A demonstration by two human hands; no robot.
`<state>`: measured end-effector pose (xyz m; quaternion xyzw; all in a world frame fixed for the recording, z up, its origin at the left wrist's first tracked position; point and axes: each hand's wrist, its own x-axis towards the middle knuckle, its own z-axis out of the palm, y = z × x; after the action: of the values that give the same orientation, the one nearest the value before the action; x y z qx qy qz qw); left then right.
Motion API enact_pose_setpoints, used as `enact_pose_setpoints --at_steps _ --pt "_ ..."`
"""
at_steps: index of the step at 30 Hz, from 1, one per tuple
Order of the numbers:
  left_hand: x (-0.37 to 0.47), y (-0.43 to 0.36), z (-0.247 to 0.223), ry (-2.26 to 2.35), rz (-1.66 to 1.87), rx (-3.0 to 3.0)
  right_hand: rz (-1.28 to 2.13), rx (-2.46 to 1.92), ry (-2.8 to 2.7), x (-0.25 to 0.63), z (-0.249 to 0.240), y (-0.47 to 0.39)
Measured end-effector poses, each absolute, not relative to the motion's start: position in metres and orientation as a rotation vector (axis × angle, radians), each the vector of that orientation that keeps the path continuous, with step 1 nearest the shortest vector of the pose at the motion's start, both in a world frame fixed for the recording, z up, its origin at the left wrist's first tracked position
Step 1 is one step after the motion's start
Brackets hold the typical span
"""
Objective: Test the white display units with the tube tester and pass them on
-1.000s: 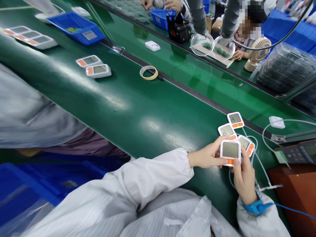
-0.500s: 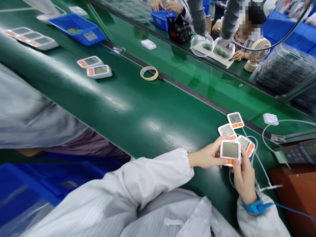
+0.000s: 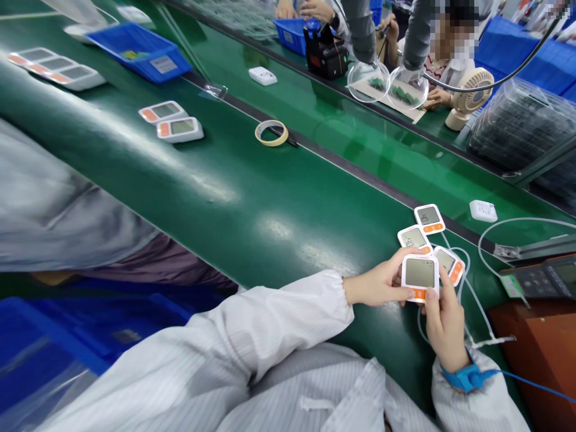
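Observation:
My left hand [image 3: 382, 283] grips the left side of a white blood pressure monitor [image 3: 420, 273] with a grey screen and orange buttons. On the other side my right hand [image 3: 445, 321] holds it too, its thumb at the lower right corner by the buttons. The screen faces up and shows only small marks. Just beyond lie three like monitors: one at the back [image 3: 429, 218], one behind my left fingers [image 3: 413, 239] and one to the right [image 3: 449, 266]. Clear tubing [image 3: 479, 303] runs among them. A blue wrist strap [image 3: 465, 377] circles my right wrist.
A tape roll [image 3: 272, 133] lies by the dark divider, with two monitors [image 3: 180, 128] farther left. Beyond stand a blue bin [image 3: 139, 53] and a fan [image 3: 470, 96]. White units [image 3: 483, 210] sit on the far green strip. A person's sleeve [image 3: 49, 198] is at left.
The white units on the far green strip have slid left. Across the line, a co-worker's hand has risen. My hands and the held monitor stay in place.

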<state>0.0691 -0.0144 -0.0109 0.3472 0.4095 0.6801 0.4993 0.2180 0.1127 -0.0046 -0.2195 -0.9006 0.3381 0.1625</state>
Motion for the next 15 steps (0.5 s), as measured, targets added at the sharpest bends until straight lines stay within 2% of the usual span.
enact_pose_setpoints --at_steps 15 --pt "0.0685 -0.0147 -0.0132 0.99 1.643 0.86 0.953 -0.607 -2.567 0.217 -0.0057 0.1132"
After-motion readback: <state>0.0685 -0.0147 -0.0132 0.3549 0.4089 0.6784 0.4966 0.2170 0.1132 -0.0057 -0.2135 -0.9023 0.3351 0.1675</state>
